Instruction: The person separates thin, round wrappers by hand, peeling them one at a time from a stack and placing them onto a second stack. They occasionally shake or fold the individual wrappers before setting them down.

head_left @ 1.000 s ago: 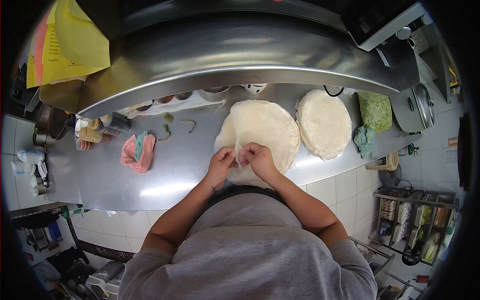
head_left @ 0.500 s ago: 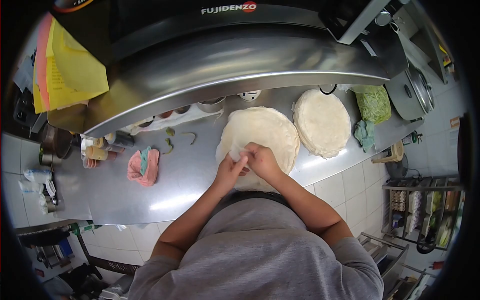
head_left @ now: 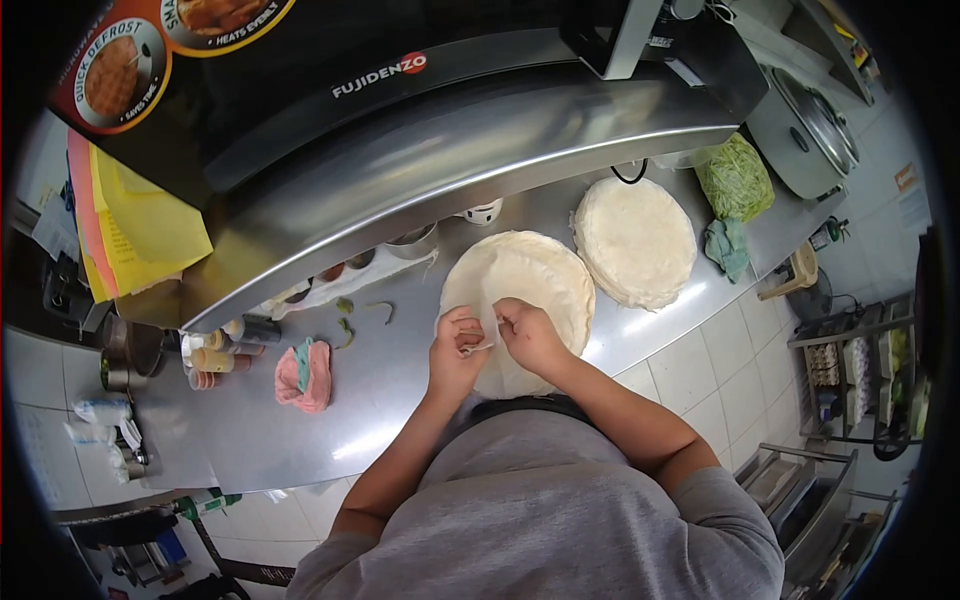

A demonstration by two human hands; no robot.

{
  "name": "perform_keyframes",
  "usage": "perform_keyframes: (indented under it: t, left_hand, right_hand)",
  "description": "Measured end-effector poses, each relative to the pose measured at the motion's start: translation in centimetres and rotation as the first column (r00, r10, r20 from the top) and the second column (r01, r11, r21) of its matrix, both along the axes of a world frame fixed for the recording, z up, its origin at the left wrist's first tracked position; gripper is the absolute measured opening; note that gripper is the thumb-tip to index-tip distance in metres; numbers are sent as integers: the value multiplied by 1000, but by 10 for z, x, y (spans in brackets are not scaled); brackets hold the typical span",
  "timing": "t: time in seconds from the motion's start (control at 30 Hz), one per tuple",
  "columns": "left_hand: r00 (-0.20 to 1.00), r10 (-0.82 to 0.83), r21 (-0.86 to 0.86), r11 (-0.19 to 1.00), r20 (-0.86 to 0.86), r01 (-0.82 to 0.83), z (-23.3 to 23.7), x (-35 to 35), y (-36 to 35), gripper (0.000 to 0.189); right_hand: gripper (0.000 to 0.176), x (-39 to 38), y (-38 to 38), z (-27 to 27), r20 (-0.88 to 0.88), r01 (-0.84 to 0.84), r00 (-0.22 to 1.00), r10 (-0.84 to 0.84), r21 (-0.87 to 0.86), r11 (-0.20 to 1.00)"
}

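At the far left, yellow papers (head_left: 150, 235) hang from the edge of the metal shelf (head_left: 440, 165), and bottles (head_left: 222, 360) stand together on the steel counter (head_left: 240, 430). Next comes a crumpled pink cloth (head_left: 313, 385) with a teal cloth (head_left: 302, 365) tucked in it, then some green scraps (head_left: 345, 332) and a metal bowl (head_left: 414, 243) on a white towel (head_left: 385, 268).

The left hand (head_left: 457, 350) is narrow, its fingers curled around one side of a thin, see-through sheet (head_left: 488, 290). This sheet lies over the left part of a round stack of pale sheets (head_left: 560, 285), close to the person's waist. The right hand (head_left: 530, 340) is narrow too, thumb and fingertips pinched on the sheet's raised edge. The sheet is partly lifted, by the look of it, but not off the stack; how many layers lie below cannot be told.

Just beside, to the right, a second round stack (head_left: 637, 240) sits flat with neither hand on it. Further right are a teal rag (head_left: 727, 248), a bag of shredded greens (head_left: 735, 178) and a large lidded pot (head_left: 795, 140). No sheet lies loose on the visible counter.
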State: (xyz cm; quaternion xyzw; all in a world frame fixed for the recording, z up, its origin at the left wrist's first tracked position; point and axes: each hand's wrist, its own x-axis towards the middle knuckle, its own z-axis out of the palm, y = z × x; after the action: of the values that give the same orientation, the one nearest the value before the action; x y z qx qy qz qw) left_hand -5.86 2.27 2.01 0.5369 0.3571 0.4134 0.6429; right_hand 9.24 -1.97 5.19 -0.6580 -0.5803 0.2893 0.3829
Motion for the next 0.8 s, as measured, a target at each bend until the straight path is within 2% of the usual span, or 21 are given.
perform_keyframes:
  t: [0.07, 0.1, 0.17, 0.2, 0.23, 0.27, 0.3, 0.33, 0.37, 0.4, 0.43, 0.47, 0.5, 0.53, 0.6, 0.63, 0.67, 0.73, 0.77, 0.8]
  left_hand:
    - [958, 46, 238, 971, -282, 23, 12, -1, 1, 21]
    - [938, 61, 213, 977, -342, 14, 16, -4, 4, 21]
    - [958, 56, 157, 988, -283, -11, 14, -4, 10, 18]
    - [973, 57, 90, 995, -222, -38, 12, -4, 12, 16]
    - [974, 55, 94, 995, -222, -35, 10, -5, 12, 16]
    - [949, 29, 129, 992, -315, 12, 8, -7, 11, 17]
    - [913, 8, 159, 985, -407, 62, 7, -10, 9, 18]
    - [913, 5, 162, 985, -408, 66, 7, -12, 7, 18]
    - [954, -40, 40, 998, -296, 55, 7, -15, 6, 19]
    - [982, -70, -82, 995, -175, 57, 7, -18, 5, 20]
    - [982, -71, -78, 995, -175, 58, 6, -23, 8, 20]
    - [941, -193, -132, 978, -277, 162, 4, -29, 12, 21]
    - [876, -313, -197, 947, -368, 255, 8, -31, 14, 21]
    - [875, -313, -197, 947, -369, 256, 10, -26, 12, 21]
    - [945, -70, 177, 975, -319, 133, 19, -10, 6, 25]
    - [945, -67, 179, 975, -321, 130, 33, -6, 8, 25]
    - [942, -121, 138, 975, -314, 171, 47, -2, 11, 23]
    - [937, -173, 102, 972, -304, 213, 62, 0, 12, 21]
    - [931, -199, 64, 971, -305, 229, 65, 1, 12, 22]
    - [925, -227, 25, 969, -306, 246, 67, 1, 12, 23]
  right_hand:
    - [18, -8, 2, -3, -153, 123, 984, -96, 176, 977]
    - [18, -8, 3, 1, -156, 128, 983, -100, 181, 975]
    - [14, -6, 5, 11, -512, 168, 853, -99, 92, 981]
    - [14, -5, 4, 26, -512, 172, 853, -99, 97, 980]
    - [12, -4, 0, 46, -380, 101, 920, -101, -20, 995]
    - [10, -3, -2, 56, -242, 46, 967, -81, -148, 988]
    - [10, 3, 2, 41, -244, 51, 966, -85, -144, 988]
    - [10, 13, 7, 13, -360, 158, 922, -142, 16, 987]
    - [10, 22, 9, -2, -478, 278, 862, -171, 162, 947]
    - [10, 29, 8, -2, -479, 281, 861, -172, 166, 945]
    - [9, 37, 6, -1, -412, 325, 875, -252, 115, 939]
    - [10, 41, 6, -1, -340, 372, 881, -329, 67, 926]
    - [8, 37, 4, 4, -409, 308, 872, -270, 28, 951]
    - [8, 30, 2, 8, -410, 308, 871, -270, 28, 951]
    - [14, 13, -1, 14, -497, 144, 854, -154, -59, 988]
    - [23, 7, 0, 15, -410, 83, 911, -46, 73, 994]
    - [23, 5, -2, 18, -411, 81, 910, -43, 75, 994]
    - [30, 2, -8, 53, -420, -91, 904, 79, -10, 996]
    - [30, 3, -10, 59, -330, -66, 943, 44, -55, 996]
    - [30, 8, -8, 49, -328, -63, 944, 42, -54, 997]
